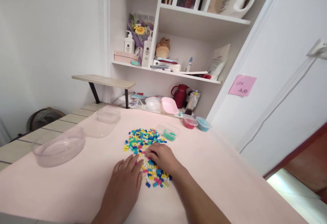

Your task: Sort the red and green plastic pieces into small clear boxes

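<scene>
Small multicoloured building bricks [143, 138] lie in a loose heap in the middle of the pink table [84, 183]. A second cluster of the bricks [156, 176] spreads nearer to me, partly under my right hand. My left hand [124, 180] rests flat beside the bricks on their left, fingers stretched out, holding nothing. Over the gap between the two clusters, my right hand [164, 157] has its fingers curled down with the tips together; what they pinch, if anything, is hidden. Just beyond the heap stands a clear plastic box [161, 127] with green bricks in it.
Lidded tubs of red pieces [189, 122] and blue pieces [203, 124] stand at the back right. On the left are a clear round dish [60, 149] and a clear tray [102, 128]. A pink tray [169, 105] and a red jug [180, 96] are below the shelves.
</scene>
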Demonstrator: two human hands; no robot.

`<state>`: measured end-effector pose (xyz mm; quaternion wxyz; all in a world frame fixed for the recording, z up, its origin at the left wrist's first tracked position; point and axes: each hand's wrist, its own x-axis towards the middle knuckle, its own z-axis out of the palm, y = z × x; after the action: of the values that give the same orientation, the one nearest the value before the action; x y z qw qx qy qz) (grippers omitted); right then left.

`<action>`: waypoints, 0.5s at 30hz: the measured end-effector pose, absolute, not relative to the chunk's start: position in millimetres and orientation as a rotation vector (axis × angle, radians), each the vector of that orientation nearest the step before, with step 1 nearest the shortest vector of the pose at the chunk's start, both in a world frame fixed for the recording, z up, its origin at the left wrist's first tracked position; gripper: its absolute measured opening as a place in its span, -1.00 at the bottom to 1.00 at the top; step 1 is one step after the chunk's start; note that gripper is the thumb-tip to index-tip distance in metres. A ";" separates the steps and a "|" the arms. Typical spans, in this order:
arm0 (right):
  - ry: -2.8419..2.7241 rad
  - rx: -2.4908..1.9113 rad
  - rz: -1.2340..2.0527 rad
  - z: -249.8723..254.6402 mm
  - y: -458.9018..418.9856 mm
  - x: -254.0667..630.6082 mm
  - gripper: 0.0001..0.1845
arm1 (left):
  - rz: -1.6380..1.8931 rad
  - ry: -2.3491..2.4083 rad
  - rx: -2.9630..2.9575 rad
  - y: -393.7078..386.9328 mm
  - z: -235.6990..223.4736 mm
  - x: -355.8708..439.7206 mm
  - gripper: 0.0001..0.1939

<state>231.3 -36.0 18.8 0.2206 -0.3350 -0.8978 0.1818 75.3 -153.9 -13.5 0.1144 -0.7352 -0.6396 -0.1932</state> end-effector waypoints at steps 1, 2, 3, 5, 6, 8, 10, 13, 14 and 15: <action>-2.485 -0.923 0.502 18.6 -36.4 231.0 -0.83 | -0.564 -1.869 -2.154 -154.0 -13.7 75.2 -0.58; -2.488 -0.917 0.500 18.2 -36.8 230.8 -0.83 | -0.563 -1.863 -2.153 -154.0 -14.0 75.1 -0.57; -2.493 -0.909 0.500 17.8 -37.2 230.6 -0.84 | -0.562 -1.858 -2.152 -154.0 -14.5 75.1 -0.57; -2.504 -0.889 0.495 17.2 -37.9 230.2 -0.84 | -0.563 -1.851 -2.145 -153.8 -15.5 74.9 -0.58; -2.509 -0.877 0.494 17.0 -38.3 230.1 -0.84 | -0.564 -1.849 -2.142 -153.7 -16.0 74.8 -0.57; -2.520 -0.857 0.491 17.1 -39.3 229.8 -0.84 | -0.563 -1.848 -2.139 -153.6 -16.9 74.4 -0.57; -2.530 -0.841 0.486 17.4 -40.3 229.7 -0.84 | -0.561 -1.850 -2.141 -153.7 -17.5 73.9 -0.56; -2.539 -0.821 0.477 17.5 -41.5 229.8 -0.83 | -0.572 -1.847 -2.142 -153.8 -18.4 73.3 -0.57; -2.539 -0.814 0.474 17.3 -41.8 229.8 -0.83 | -0.577 -1.844 -2.140 -153.8 -18.8 73.2 -0.57; -2.539 -0.810 0.471 17.0 -42.1 229.9 -0.83 | -0.580 -1.844 -2.137 -153.7 -19.2 73.2 -0.57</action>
<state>229.9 -42.1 17.0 0.2159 -0.2922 -0.9160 0.1700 73.2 -153.7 -19.2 0.1296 -0.7355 -0.6343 -0.1997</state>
